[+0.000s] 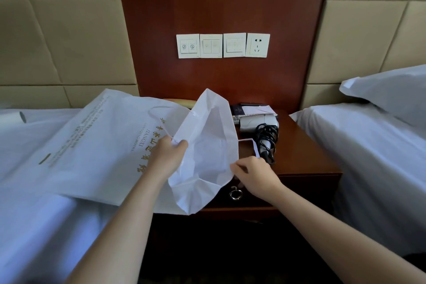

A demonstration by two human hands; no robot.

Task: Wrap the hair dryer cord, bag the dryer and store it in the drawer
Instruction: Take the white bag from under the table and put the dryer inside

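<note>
A large white bag [103, 145] with gold lettering lies across the left bed, its mouth held wide toward the nightstand. My left hand [167, 154] grips the left edge of the mouth. My right hand [251, 174] pinches the right edge, near a white handle loop [250, 143]. The white hair dryer [255, 122] lies on the wooden nightstand [306, 152] just right of the bag, its black cord [267, 138] wound round the handle. The drawer [299, 189] with a metal ring pull [235, 194] is closed below my right hand.
A dark booklet, papers and a remote [249, 109] sit behind the dryer. Wall switches and a socket [257, 45] are mounted on the wood panel above. White beds flank the nightstand, with a pillow [389, 90] on the right bed.
</note>
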